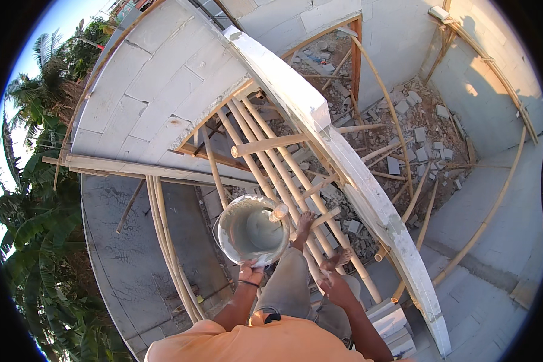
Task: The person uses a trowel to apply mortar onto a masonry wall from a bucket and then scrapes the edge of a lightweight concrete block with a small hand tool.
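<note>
A pale bucket point(224, 236), smeared with grey-white mortar, sits in front of me, its mouth toward me. Grey mortar point(260, 230) coats its inside. At its right rim shows a pale, round-ended piece point(279, 212), perhaps a tool's handle or a bamboo end. My left hand point(251, 273), a dark band at the wrist, grips the near edge of the bucket. My right hand point(330, 281) is low beside my right leg and foot; its fingers are too unclear to show whether they hold anything. My bare feet point(336, 260) rest on the bamboo poles point(277, 172).
A white block wall top point(374, 193) curves along my right, with a loose white block point(311, 99) on it. Rubble point(422, 133) lies far below. More bamboo poles point(166, 241) stand at left, beside a grey wall point(123, 235). White blocks point(392, 326) sit at lower right.
</note>
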A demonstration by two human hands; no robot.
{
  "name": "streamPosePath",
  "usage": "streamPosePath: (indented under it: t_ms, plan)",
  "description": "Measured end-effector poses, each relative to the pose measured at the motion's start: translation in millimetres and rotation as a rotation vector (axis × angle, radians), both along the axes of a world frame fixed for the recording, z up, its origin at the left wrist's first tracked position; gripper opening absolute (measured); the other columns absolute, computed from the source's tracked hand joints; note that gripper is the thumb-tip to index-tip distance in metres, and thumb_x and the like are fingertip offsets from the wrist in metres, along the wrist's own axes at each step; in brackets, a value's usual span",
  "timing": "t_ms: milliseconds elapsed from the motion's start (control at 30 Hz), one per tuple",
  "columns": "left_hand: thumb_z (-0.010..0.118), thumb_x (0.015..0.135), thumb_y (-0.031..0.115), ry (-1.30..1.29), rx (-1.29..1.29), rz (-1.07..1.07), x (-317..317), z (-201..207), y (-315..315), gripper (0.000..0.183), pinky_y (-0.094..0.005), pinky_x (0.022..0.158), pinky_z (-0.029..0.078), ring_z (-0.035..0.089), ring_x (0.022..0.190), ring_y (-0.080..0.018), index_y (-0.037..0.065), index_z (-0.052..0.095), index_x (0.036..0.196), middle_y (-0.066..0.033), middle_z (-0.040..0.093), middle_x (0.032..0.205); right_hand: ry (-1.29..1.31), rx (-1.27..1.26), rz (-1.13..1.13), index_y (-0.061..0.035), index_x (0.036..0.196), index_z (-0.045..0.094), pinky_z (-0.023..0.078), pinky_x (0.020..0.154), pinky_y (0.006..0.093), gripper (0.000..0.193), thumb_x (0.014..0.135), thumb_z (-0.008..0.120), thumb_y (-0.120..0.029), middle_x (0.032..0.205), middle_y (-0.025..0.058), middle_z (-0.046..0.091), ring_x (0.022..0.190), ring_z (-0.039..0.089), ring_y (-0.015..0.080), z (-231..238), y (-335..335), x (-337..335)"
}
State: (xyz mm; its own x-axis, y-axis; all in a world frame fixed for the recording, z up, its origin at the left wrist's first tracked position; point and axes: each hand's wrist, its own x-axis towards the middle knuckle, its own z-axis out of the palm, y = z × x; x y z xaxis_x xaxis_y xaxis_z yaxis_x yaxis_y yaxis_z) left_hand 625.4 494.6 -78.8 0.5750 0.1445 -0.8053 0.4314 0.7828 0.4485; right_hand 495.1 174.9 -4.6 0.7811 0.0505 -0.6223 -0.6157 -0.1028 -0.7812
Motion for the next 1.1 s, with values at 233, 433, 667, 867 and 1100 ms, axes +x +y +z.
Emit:
streamPosePath:
  t_ms: [233, 433, 667, 867, 1100]
  plan:
    - [0.047, 0.086, -0.004, -0.051, 0.086, 0.082, 65.0, -227.9, -5.9, 0.036, -0.0483, 0.096, 0.048, 0.055, 0.109, -0.0278, 0.007, 0.050, 0.120, -0.0087, 0.057, 0.114, 0.208, -0.129, 0.067, 0.0053, 0.116, 0.056, 0.050, 0.084, 0.0393, 0.043, 0.089, 0.062, -0.028, 0.103, 0.0218, 0.065, 0.097, 0.065, 0.0332, -88.0, 7.1, -20.4]
    - [0.054, 0.071, -0.011, -0.086, 0.033, 0.011, 142.9, -359.7, -7.0, 0.049, -0.0520, 0.095, 0.049, 0.059, 0.105, -0.0299, 0.008, 0.052, 0.116, -0.0089, 0.060, 0.109, 0.332, -0.069, 0.017, 0.0037, 0.113, 0.058, 0.051, 0.081, 0.0387, 0.040, 0.091, 0.060, -0.029, 0.101, 0.0210, 0.066, 0.095, 0.066, 0.0328, -147.2, 33.3, 5.8]
    - [0.053, 0.077, -0.008, -0.173, -0.090, -0.110, 206.1, -431.2, 2.1, 0.049, -0.0482, 0.105, 0.043, 0.055, 0.116, -0.0313, 0.001, 0.049, 0.125, -0.0137, 0.058, 0.121, 0.443, -0.060, 0.068, 0.0002, 0.120, 0.057, 0.050, 0.082, 0.0378, 0.041, 0.094, 0.059, -0.031, 0.100, 0.0192, 0.067, 0.095, 0.066, 0.0305, -216.8, 68.6, 3.4]
    - [0.057, 0.075, -0.007, -0.292, -0.184, -0.344, 247.7, -404.6, -19.5, 0.056, -0.0435, 0.102, 0.046, 0.056, 0.115, -0.0273, 0.002, 0.047, 0.129, -0.0115, 0.058, 0.123, 0.632, -0.062, 0.262, -0.0018, 0.124, 0.054, 0.047, 0.089, 0.0430, 0.046, 0.094, 0.057, -0.036, 0.112, 0.0212, 0.063, 0.103, 0.062, 0.0360, -238.2, 76.1, 10.9]
    - [0.055, 0.075, -0.007, -0.187, -0.170, -0.437, 259.5, -373.4, 35.2, 0.051, -0.0406, 0.097, 0.049, 0.059, 0.110, -0.0267, 0.002, 0.050, 0.125, -0.0112, 0.061, 0.117, 0.638, 0.050, 0.231, 0.0018, 0.118, 0.055, 0.048, 0.085, 0.0395, 0.039, 0.095, 0.056, -0.030, 0.106, 0.0209, 0.065, 0.099, 0.064, 0.0308, -253.1, 80.3, 10.2]
